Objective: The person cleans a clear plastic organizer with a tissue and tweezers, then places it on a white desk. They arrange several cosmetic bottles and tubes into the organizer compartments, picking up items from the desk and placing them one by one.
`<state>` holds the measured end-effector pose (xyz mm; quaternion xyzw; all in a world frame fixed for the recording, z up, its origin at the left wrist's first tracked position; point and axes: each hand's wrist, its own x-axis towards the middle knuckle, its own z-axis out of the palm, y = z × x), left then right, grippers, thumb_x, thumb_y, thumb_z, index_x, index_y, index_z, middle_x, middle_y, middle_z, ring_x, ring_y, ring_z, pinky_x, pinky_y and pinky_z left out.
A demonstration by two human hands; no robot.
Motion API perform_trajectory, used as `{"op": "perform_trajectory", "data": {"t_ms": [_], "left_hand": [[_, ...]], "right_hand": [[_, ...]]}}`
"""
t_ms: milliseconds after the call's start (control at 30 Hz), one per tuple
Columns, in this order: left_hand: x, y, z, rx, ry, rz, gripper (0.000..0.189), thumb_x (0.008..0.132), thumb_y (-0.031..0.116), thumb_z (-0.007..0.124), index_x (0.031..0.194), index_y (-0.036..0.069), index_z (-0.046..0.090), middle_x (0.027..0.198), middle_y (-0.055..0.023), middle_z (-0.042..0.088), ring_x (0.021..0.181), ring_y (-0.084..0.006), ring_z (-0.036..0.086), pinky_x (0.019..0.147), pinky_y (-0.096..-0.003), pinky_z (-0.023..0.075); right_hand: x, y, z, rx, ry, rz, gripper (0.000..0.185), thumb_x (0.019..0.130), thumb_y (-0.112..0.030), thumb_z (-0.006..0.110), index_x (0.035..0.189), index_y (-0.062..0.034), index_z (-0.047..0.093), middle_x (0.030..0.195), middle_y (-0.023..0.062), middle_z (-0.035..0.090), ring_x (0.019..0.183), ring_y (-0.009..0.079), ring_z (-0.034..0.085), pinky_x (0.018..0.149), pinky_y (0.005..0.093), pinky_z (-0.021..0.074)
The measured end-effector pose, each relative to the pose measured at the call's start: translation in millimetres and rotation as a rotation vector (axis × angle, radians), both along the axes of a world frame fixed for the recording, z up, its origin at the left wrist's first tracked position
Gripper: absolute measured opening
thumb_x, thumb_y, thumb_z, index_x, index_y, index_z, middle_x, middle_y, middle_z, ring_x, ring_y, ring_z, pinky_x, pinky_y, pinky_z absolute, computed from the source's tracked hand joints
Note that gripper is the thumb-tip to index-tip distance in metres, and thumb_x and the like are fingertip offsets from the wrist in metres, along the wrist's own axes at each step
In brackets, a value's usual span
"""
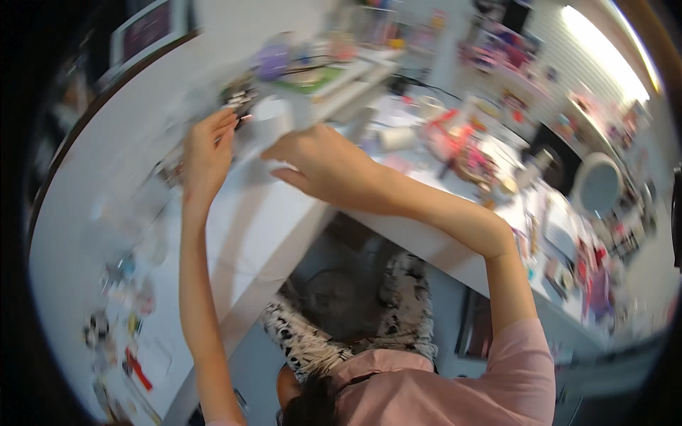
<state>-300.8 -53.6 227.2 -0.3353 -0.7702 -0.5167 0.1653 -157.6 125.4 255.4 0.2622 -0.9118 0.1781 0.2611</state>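
Note:
My left hand (209, 152) is raised over the left white desk (250, 213), fingertips drawn together. A tiny dark spot shows between its fingers, too blurred to name. Just beyond its fingertips is a blurred cluster of small dark and metallic items (240, 98). To its right stands a white cylinder (273, 117), perhaps a roll or cup. My right hand (319, 168) hovers palm down nearer the desk corner, thumb and fingers apart, with nothing visible between them. The white cylinder is the thing closest to its fingertips, with a gap between.
Clear plastic bags (128, 218) and a red-handled tool (138, 369) lie along the left desk. The right desk (442, 234) carries a white roll (397, 138), a round mirror (598, 185) and much clutter. A small white shelf (357, 80) holds a purple object (273, 61).

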Motion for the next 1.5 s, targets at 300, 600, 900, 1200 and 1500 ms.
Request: {"op": "perform_trajectory", "data": {"t_ms": [300, 600, 900, 1200, 1500], "left_hand": [[170.2, 192.7, 12.6, -0.131, 0.013, -0.673, 0.034, 0.088, -0.002, 0.059, 0.121, -0.005, 0.061, 0.115, -0.0169, 0.067, 0.107, -0.0216, 0.065, 0.092, -0.0307, 0.0511], [225.4, 237.5, -3.6, -0.245, 0.020, -0.827, 0.034, 0.087, -0.002, 0.060, 0.121, -0.006, 0.060, 0.111, -0.0191, 0.068, 0.105, -0.0243, 0.066, 0.093, -0.0334, 0.0524], [177.9, 175.8, -11.8, -0.215, -0.028, -0.709, 0.031, 0.084, -0.002, 0.061, 0.115, -0.007, 0.063, 0.103, -0.0219, 0.069, 0.100, -0.0284, 0.068, 0.088, -0.0348, 0.0528], [120.3, 107.5, -11.6, -0.143, 0.012, -0.506, 0.037, 0.084, 0.005, 0.067, 0.118, -0.006, 0.061, 0.112, -0.0204, 0.067, 0.101, -0.0266, 0.067, 0.092, -0.0327, 0.0520], [6.6, -7.5, -26.6, -0.254, 0.232, 0.328, 0.009, 0.078, 0.001, 0.061, 0.081, -0.007, 0.059, 0.073, -0.0261, 0.059, 0.074, -0.0428, 0.060, 0.063, -0.0467, 0.0446]], "right_hand": [[233.9, 241.2, 6.4, 0.093, 0.079, -0.998, 0.012, 0.079, 0.003, 0.066, 0.089, 0.0041, 0.071, 0.081, 0.0182, 0.070, 0.071, 0.0264, 0.070, 0.064, 0.0317, 0.0548], [238.2, 320.2, -107.7, 0.054, -0.242, -0.981, 0.013, 0.072, -0.006, 0.073, 0.078, 0.0034, 0.067, 0.081, 0.0229, 0.067, 0.081, 0.0377, 0.066, 0.074, 0.0421, 0.0532], [274.6, 294.0, -63.8, -0.290, 0.035, -1.018, 0.022, 0.080, -0.006, 0.068, 0.099, 0.0014, 0.060, 0.077, 0.0153, 0.069, 0.070, 0.0237, 0.069, 0.060, 0.0345, 0.0528], [109.7, 135.3, 5.5, -0.752, -0.179, -0.221, 0.015, 0.096, -0.008, 0.058, 0.104, 0.0038, 0.060, 0.085, 0.0073, 0.068, 0.078, 0.0082, 0.063, 0.061, 0.0213, 0.0498], [-108.3, -16.2, -14.0, -0.741, 0.001, 0.080, 0.017, 0.089, -0.004, 0.065, 0.103, 0.0055, 0.060, 0.088, 0.0095, 0.067, 0.076, 0.0109, 0.066, 0.069, 0.0235, 0.0541]]}}
